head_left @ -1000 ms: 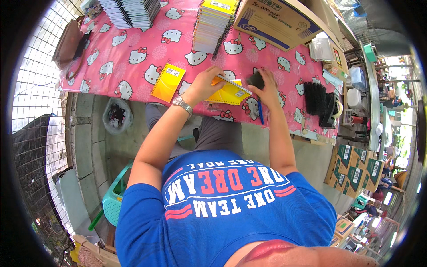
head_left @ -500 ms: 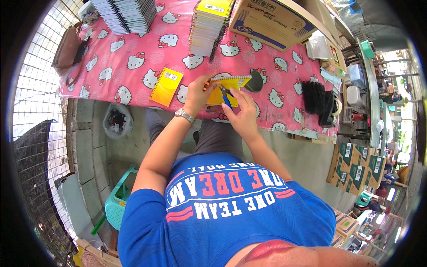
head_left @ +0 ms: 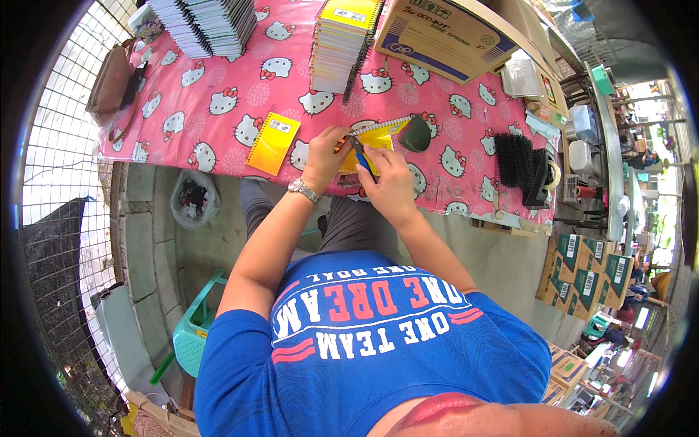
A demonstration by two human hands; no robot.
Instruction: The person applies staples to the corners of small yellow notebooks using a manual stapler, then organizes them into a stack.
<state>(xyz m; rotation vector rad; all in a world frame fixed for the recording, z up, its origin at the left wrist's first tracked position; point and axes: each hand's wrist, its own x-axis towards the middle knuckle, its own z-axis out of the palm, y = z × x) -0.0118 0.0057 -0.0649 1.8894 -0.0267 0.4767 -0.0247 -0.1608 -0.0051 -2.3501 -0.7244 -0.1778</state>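
Note:
A yellow spiral notebook (head_left: 375,138) lies under my hands near the table's front edge, its coil edge on the far side. My right hand (head_left: 392,182) is closed round blue-handled pliers (head_left: 362,156), whose dark jaws reach the left end of the coil. At that same end, my left hand (head_left: 324,154) is closed on a small orange-and-black tool (head_left: 340,145); fingers hide most of it. Just right of the notebook sits a dark green, rounded object (head_left: 416,134). To the left lies another yellow spiral notebook (head_left: 273,143), flat and apart from both hands.
Tall stacks of spiral notebooks (head_left: 342,47) (head_left: 204,25) and a cardboard box (head_left: 444,40) stand at the back of the pink-clothed table (head_left: 218,131). At right are black coils (head_left: 515,160) and a tape dispenser (head_left: 540,178). A brown bag (head_left: 109,80) sits at the left edge.
The notebook under my hands has turned, its coil edge now slanting up to the right. My right hand and the blue pliers have shifted slightly left, toward the coil's end.

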